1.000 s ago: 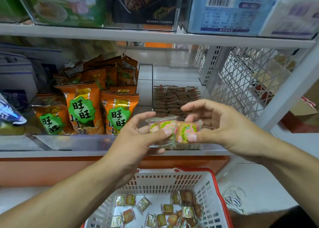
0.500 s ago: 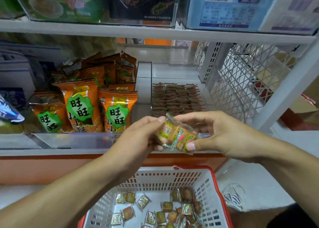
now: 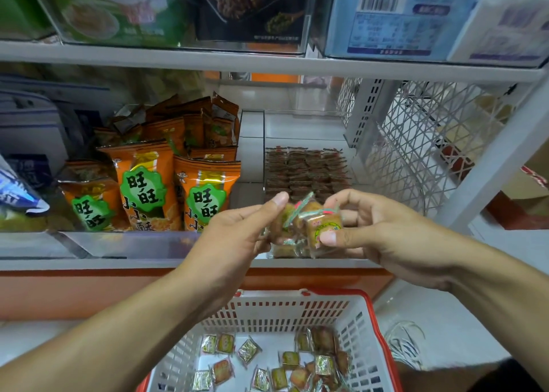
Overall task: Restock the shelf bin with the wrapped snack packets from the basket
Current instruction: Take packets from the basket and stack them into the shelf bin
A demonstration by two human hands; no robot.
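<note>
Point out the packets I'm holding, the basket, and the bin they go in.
snack packets (image 3: pixel 322 228): head view, front packet's label.
basket (image 3: pixel 381 326): head view, red rim at right.
shelf bin (image 3: pixel 303 130): head view, bare floor behind the stacked packets.

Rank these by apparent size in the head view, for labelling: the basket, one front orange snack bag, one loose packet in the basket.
1. basket
2. orange snack bag
3. loose packet, smallest despite being nearer the camera.

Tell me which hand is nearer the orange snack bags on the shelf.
Left. The left hand sits just right of the orange snack bags; the right hand is farther right, beyond the held packets.
</note>
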